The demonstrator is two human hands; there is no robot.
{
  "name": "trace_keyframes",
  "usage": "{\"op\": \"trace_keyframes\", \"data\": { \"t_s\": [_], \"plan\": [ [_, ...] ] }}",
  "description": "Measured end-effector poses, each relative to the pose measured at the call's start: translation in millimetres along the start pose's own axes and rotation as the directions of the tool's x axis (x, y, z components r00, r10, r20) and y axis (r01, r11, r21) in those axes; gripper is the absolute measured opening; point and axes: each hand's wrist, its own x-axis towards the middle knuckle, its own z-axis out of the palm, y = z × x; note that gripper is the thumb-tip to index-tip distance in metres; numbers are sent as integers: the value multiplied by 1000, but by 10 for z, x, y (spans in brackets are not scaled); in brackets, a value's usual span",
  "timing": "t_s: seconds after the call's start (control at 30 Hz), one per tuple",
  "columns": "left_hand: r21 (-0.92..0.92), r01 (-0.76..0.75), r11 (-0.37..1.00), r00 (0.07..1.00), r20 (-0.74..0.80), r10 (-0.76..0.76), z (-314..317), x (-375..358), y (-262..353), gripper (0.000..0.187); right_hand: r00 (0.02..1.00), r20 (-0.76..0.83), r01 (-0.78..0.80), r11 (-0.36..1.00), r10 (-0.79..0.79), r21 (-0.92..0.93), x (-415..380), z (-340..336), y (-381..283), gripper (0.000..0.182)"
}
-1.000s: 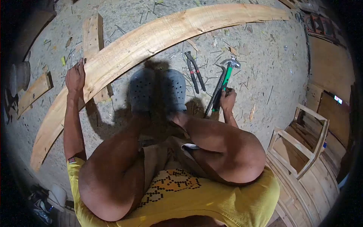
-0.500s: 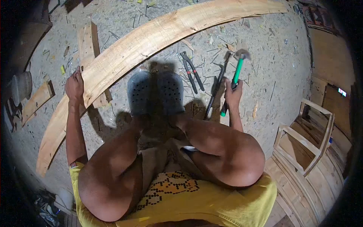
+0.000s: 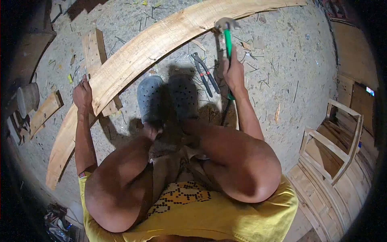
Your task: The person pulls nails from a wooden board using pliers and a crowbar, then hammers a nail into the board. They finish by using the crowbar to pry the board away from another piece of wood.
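A long curved wooden board point(image 3: 141, 56) arcs across the floor in front of my feet, lying over a short wood block point(image 3: 93, 46). My left hand point(image 3: 82, 96) grips the board's edge near its left end. In my right hand point(image 3: 235, 76) is a claw hammer point(image 3: 229, 42) with a green handle, its head raised close to the board's near edge. Red-and-black pincers point(image 3: 204, 75) lie on the floor between my shoes and the right hand. A dark bar point(image 3: 226, 113) lies partly hidden beneath that hand.
Loose nails point(image 3: 266, 78) and wood chips litter the concrete floor. Another wood piece point(image 3: 45, 109) lies at the left, near a round block point(image 3: 28, 99). On the right are a wooden frame point(image 3: 328, 151) and stacked boards point(image 3: 318, 193). My grey perforated shoes point(image 3: 150, 94) are close to the board.
My right hand has moved forward and left with the hammer, bringing its head near the board. My left hand stays on the board. The view has shifted slightly.
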Motion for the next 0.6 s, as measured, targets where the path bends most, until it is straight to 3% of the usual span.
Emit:
{"op": "trace_keyframes", "data": {
  "t_s": [0.03,0.07,0.13,0.17,0.2,0.27,0.3,0.47,0.57,0.6],
  "plan": [
    [-2,-16,1000,1000,-2,16,-11,8,4,67,992,109,-64,997,69,-48,-4,-27,47,56],
    [-1,-14,1000,1000,-8,14,-5,24,8,67,992,107,-60,997,64,-45,13,-48,98,56],
    [33,1,999,1000,4,-1,43,24,-19,65,979,-158,142,986,-127,89,-58,-159,9,57],
    [39,-2,999,1000,26,1,46,-51,-55,65,994,-96,-50,994,59,98,-125,-276,-92,59],
    [31,-18,999,1000,14,18,32,-33,-33,65,994,-95,-46,994,55,97,-94,-349,-174,59],
    [20,-36,999,999,-4,36,6,-2,22,65,963,-262,121,975,-69,185,-28,-463,-286,60],
    [22,-35,999,999,-18,36,-20,-29,60,65,967,-248,126,956,-58,265,28,-548,-348,59],
    [21,-39,999,999,-13,39,-37,-32,74,65,946,-269,211,972,-179,98,276,-636,-481,58],
    [12,-9,1000,1000,11,9,-56,-26,75,65,963,243,181,949,-118,-257,438,-477,-134,57],
    [20,22,1000,999,38,-23,-64,-31,75,66,962,244,183,949,-119,-257,417,-499,-152,57]
  ]
}}
